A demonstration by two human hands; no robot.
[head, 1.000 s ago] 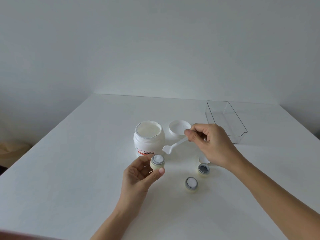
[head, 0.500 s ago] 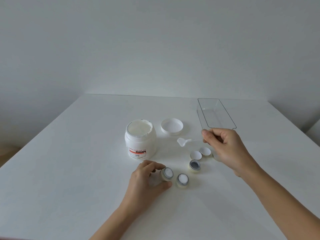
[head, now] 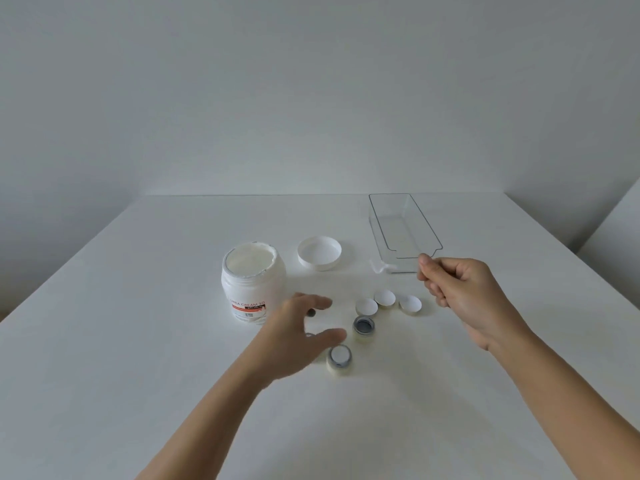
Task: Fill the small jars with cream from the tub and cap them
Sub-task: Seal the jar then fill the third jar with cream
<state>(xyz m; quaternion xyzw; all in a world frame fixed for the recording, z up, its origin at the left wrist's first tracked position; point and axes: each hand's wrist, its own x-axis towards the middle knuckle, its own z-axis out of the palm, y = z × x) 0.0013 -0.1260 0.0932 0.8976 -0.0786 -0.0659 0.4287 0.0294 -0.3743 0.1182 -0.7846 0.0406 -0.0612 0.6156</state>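
With the tub [head: 254, 282] open and two jars holding cream, filling continues: the left hand [head: 294, 336], fingers spread and empty, hovers over a jar, the right hand [head: 460, 292] pinches the spatula [head: 379, 267], and the next move is scooping cream for the empty jar [head: 363, 328] beside the three caps [head: 384, 298]

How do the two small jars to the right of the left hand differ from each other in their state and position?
The nearer jar shows white cream inside its grey rim, while the farther jar looks dark inside, so it seems unfilled. The nearer jar sits just below the thumb of the left hand; the farther jar stands apart, closer to the three loose caps. Both are small, pale yellow, upright and uncapped.
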